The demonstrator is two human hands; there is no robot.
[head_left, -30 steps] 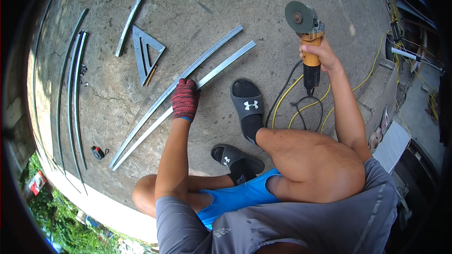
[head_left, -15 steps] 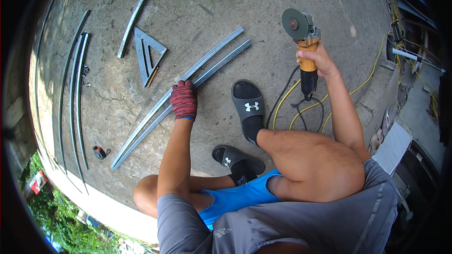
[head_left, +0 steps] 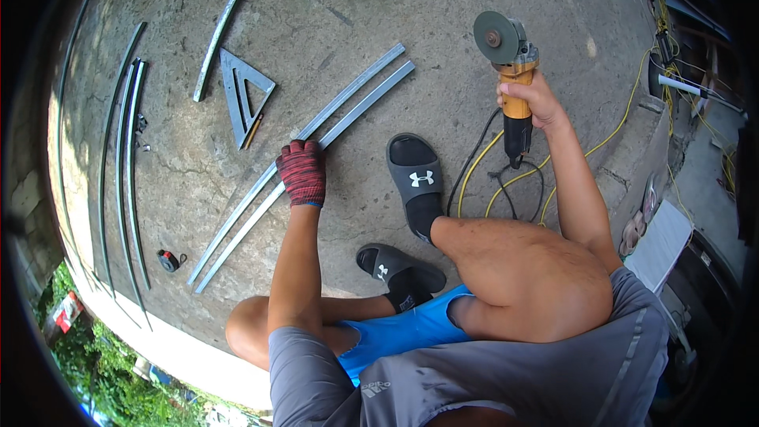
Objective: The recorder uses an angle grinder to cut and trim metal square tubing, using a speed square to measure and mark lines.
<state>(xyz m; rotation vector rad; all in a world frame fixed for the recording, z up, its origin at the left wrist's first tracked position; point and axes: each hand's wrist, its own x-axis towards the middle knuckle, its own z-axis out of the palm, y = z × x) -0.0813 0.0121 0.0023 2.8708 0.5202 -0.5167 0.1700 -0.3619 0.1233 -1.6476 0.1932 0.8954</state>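
My left hand (head_left: 303,174), in a red and black knitted glove, is closed over two long metal channels lying side by side on the concrete. Its fingers rest at the far channel (head_left: 348,95) and curl onto the near channel (head_left: 370,101); the fingertips are partly hidden. Bare and raised to the right, my right hand (head_left: 540,101) grips a yellow and black angle grinder (head_left: 518,133) by its body. The grinder's dark cutting disc (head_left: 492,37) points away from me, apart from the metal. Whether the disc spins cannot be told.
Beyond the channels lie a triangular speed square (head_left: 231,95), a pencil (head_left: 252,134) and a short metal channel (head_left: 220,41). Several long strips (head_left: 122,150) and a tape measure (head_left: 168,260) are at left. A yellow cord (head_left: 601,149) loops at right beside my sandalled foot (head_left: 416,178).
My left hand has shifted slightly left and toward me. The near channel has turned and its lower end has spread away from the far one. The grinder is almost still.
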